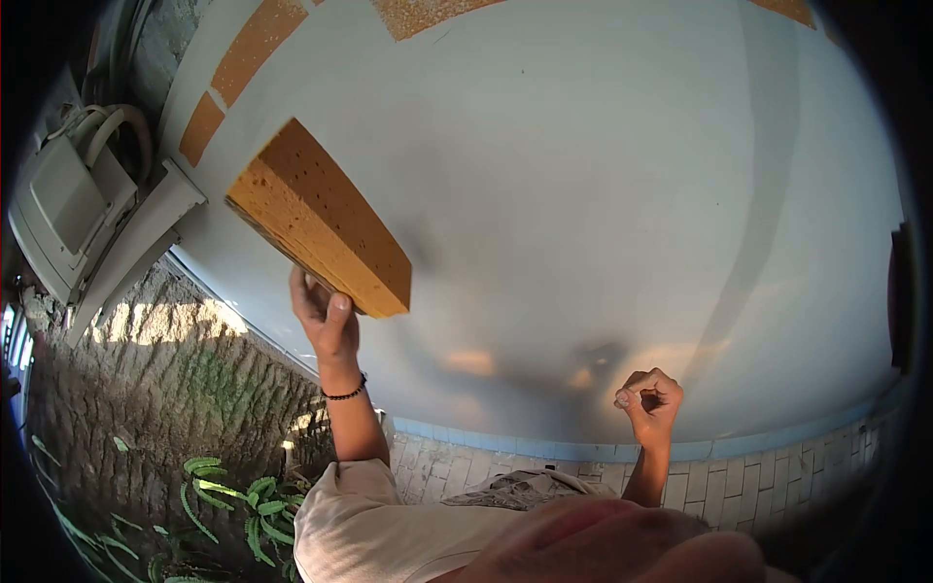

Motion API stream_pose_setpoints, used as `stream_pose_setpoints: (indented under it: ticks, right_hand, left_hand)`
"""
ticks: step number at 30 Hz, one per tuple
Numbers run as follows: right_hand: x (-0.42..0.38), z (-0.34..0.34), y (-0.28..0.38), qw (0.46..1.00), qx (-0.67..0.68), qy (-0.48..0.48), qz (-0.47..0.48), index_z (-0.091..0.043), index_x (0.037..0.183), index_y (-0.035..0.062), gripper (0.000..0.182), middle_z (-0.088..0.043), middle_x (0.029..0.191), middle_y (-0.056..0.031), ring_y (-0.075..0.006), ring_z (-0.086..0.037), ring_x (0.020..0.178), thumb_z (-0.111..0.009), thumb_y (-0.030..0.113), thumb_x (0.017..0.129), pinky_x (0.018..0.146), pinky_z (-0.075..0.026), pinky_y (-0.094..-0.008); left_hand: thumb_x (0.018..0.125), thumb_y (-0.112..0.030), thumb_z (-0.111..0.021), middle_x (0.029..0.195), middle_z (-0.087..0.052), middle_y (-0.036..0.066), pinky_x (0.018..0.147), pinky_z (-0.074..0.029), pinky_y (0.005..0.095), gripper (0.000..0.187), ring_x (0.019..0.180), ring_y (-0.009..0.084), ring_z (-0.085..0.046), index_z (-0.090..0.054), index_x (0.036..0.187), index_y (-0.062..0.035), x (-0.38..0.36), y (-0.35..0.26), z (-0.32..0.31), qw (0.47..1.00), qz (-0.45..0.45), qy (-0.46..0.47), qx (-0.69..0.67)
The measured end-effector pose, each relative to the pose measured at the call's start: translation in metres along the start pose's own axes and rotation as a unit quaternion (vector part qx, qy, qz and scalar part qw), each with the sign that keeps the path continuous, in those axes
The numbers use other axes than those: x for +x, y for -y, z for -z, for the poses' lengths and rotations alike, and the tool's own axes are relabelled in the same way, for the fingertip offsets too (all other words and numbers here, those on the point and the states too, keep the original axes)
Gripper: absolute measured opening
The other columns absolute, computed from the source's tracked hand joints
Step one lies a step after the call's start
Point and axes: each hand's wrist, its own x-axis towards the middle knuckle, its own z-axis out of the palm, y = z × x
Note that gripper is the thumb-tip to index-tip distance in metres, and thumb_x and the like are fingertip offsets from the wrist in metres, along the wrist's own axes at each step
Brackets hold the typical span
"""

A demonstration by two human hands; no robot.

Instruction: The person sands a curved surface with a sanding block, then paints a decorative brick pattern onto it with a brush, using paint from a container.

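My left hand (330, 316) grips a long orange-yellow sponge (321, 223) by its lower end, thumb on the near side. Small dark pores dot the sponge, and it is tilted, its upper end leaning to the left. A dark beaded bracelet circles that wrist. Lower right, my right hand (653, 403) is curled with thumb and forefinger pinched together; a small pale spot shows at the fingertips, and I cannot tell what they hold. Both hands are in front of a pale grey wall (583, 194).
Orange brick-shaped patches (258, 49) mark the wall's upper part. At left a bracket (146, 233) and a pale boxy unit (73, 194) with hoses jut out. Below lie rough soil (146, 379), green ferns (262, 505), a blue skirting strip (544, 450) and paving (748, 481).
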Motion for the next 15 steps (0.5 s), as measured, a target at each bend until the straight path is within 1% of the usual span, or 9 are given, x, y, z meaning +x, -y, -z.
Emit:
stream_pose_setpoints:
  ticks: [2, 3, 4, 5, 6, 7, 9, 12, 15]
  right_hand:
    - [0.014, 0.012, 0.018, 1.000, -0.010, 0.008, 0.008, -0.062, 0.075, 0.0027, 0.020, -0.066, 0.066, -0.0060, -0.0118, -0.058, 0.060, -0.080, -0.001, 0.083, 0.060, -0.045, -0.0255]
    - [0.023, 0.019, 0.026, 0.999, -0.023, 0.023, 0.033, -0.063, 0.075, 0.0027, 0.020, -0.066, 0.065, -0.0062, -0.0122, -0.059, 0.060, -0.080, 0.000, 0.083, 0.060, -0.044, -0.0256]
    - [0.033, 0.025, 0.033, 0.997, -0.035, 0.039, 0.056, -0.063, 0.075, 0.0026, 0.020, -0.065, 0.065, -0.0065, -0.0127, -0.059, 0.060, -0.081, 0.000, 0.082, 0.059, -0.044, -0.0256]
    - [0.044, 0.031, 0.041, 0.994, -0.047, 0.055, 0.079, -0.063, 0.075, 0.0025, 0.020, -0.065, 0.064, -0.0068, -0.0132, -0.059, 0.060, -0.081, 0.001, 0.082, 0.059, -0.044, -0.0256]
    - [0.055, 0.035, 0.053, 0.992, -0.047, 0.062, 0.094, -0.063, 0.074, 0.0020, 0.021, -0.064, 0.063, -0.0066, -0.0144, -0.058, 0.058, -0.083, 0.005, 0.081, 0.056, -0.042, -0.0261]
    - [0.067, 0.038, 0.066, 0.989, -0.053, 0.079, 0.116, -0.063, 0.074, 0.0019, 0.022, -0.064, 0.062, -0.0064, -0.0146, -0.057, 0.057, -0.083, 0.005, 0.080, 0.055, -0.042, -0.0262]
    - [0.087, 0.045, 0.091, 0.978, -0.065, 0.112, 0.165, -0.063, 0.074, 0.0017, 0.022, -0.063, 0.061, -0.0060, -0.0149, -0.056, 0.055, -0.084, 0.006, 0.080, 0.054, -0.041, -0.0264]
    - [0.103, 0.047, 0.108, 0.968, -0.059, 0.142, 0.199, -0.063, 0.073, 0.0023, 0.022, -0.061, 0.059, -0.0056, -0.0160, -0.055, 0.054, -0.084, 0.007, 0.078, 0.051, -0.041, -0.0270]
    - [0.123, 0.042, 0.126, 0.949, -0.081, 0.168, 0.254, -0.063, 0.073, 0.0020, 0.022, -0.062, 0.060, -0.0069, -0.0170, -0.056, 0.055, -0.084, 0.008, 0.077, 0.050, -0.040, -0.0275]
  left_hand:
    - [0.092, -0.021, -0.078, 0.133, -0.062, 0.017, 0.107, -0.045, 0.0417, 0.074, 0.123, 0.0251, -0.059, -0.041, 0.151, 0.0027, 0.035, -0.023, -0.003, 0.983, -0.110, 0.005, 0.148]
    - [0.092, -0.022, -0.078, 0.133, -0.063, 0.018, 0.108, -0.046, 0.0418, 0.074, 0.122, 0.0251, -0.060, -0.042, 0.150, 0.0055, 0.051, -0.036, -0.007, 0.968, -0.139, 0.008, 0.210]
    - [0.093, -0.019, -0.078, 0.139, -0.060, 0.024, 0.113, -0.041, 0.0434, 0.069, 0.128, 0.0291, -0.058, -0.047, 0.146, 0.0109, 0.067, -0.050, -0.018, 0.959, -0.166, 0.016, 0.228]
    - [0.093, -0.013, -0.076, 0.141, -0.058, 0.026, 0.116, -0.038, 0.0450, 0.063, 0.132, 0.0313, -0.055, -0.049, 0.145, 0.0127, 0.082, -0.060, -0.022, 0.942, -0.206, 0.035, 0.261]
    - [0.092, -0.010, -0.077, 0.142, -0.057, 0.027, 0.117, -0.037, 0.0453, 0.060, 0.134, 0.0329, -0.054, -0.052, 0.143, 0.0117, 0.094, -0.070, -0.025, 0.925, -0.220, 0.052, 0.304]
    - [0.090, -0.009, -0.078, 0.140, -0.058, 0.027, 0.114, -0.041, 0.0445, 0.056, 0.131, 0.0337, -0.057, -0.058, 0.139, 0.0091, 0.108, -0.079, -0.036, 0.893, -0.285, 0.066, 0.342]
    - [0.087, -0.009, -0.080, 0.136, -0.062, 0.026, 0.109, -0.045, 0.0427, 0.051, 0.128, 0.0338, -0.060, -0.065, 0.134, 0.0036, 0.129, -0.096, -0.047, 0.840, -0.330, 0.082, 0.423]
    - [0.083, -0.009, -0.082, 0.130, -0.066, 0.022, 0.105, -0.049, 0.0408, 0.049, 0.124, 0.0314, -0.063, -0.070, 0.130, -0.0006, 0.156, -0.114, -0.061, 0.783, -0.376, 0.101, 0.484]
    - [0.079, -0.013, -0.085, 0.126, -0.069, 0.018, 0.105, -0.049, 0.0399, 0.054, 0.122, 0.0299, -0.065, -0.071, 0.131, -0.0040, 0.181, -0.127, -0.081, 0.751, -0.413, 0.150, 0.492]
